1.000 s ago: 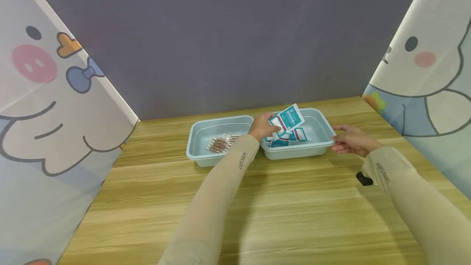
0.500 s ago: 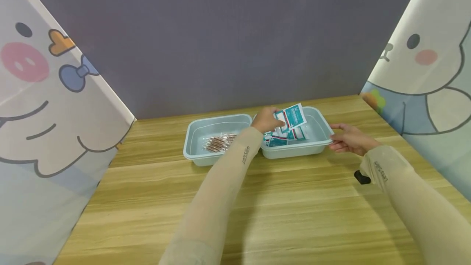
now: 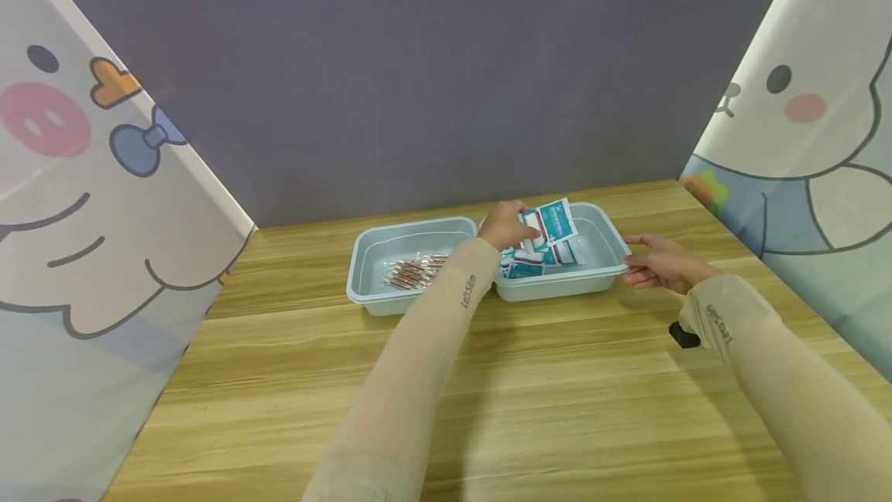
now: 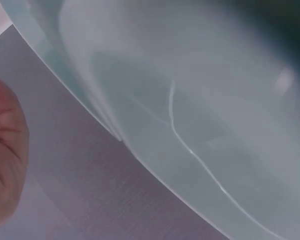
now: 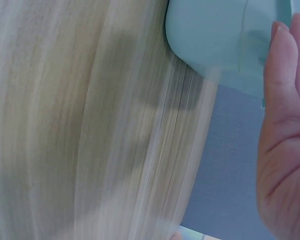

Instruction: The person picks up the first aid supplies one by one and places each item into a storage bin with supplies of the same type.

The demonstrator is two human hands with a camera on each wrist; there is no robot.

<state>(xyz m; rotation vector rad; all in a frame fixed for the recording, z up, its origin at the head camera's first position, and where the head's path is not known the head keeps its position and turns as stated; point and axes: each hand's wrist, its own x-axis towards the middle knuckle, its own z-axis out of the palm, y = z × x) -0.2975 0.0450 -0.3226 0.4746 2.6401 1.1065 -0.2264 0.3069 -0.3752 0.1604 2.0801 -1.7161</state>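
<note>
My left hand (image 3: 507,226) pinches a flat teal-and-white packet (image 3: 555,221) with a red stripe and a white cross. It is held above the right light-blue plastic basin (image 3: 581,287). Below it, more teal-and-white packets (image 3: 524,265) lie in that basin's left part, partly behind the hand. My right hand (image 3: 665,263) holds the basin's right end, fingers at the rim. In the right wrist view, the hand's fingers (image 5: 281,75) reach up along the basin's wall. The left wrist view catches only part of the left hand (image 4: 7,155) beside a basin wall.
A second light-blue basin (image 3: 379,305) stands against the right one on the left, holding brown sticks (image 3: 416,273) in clear wrappers. The wooden table (image 3: 279,378) ends at a grey panel (image 3: 432,84) behind. Cartoon-printed panels (image 3: 815,146) flank both sides.
The left hand has shifted slightly right with the packet, mostly in the first half second. The right hand stays at the basin's end. The head view has turned slightly.
</note>
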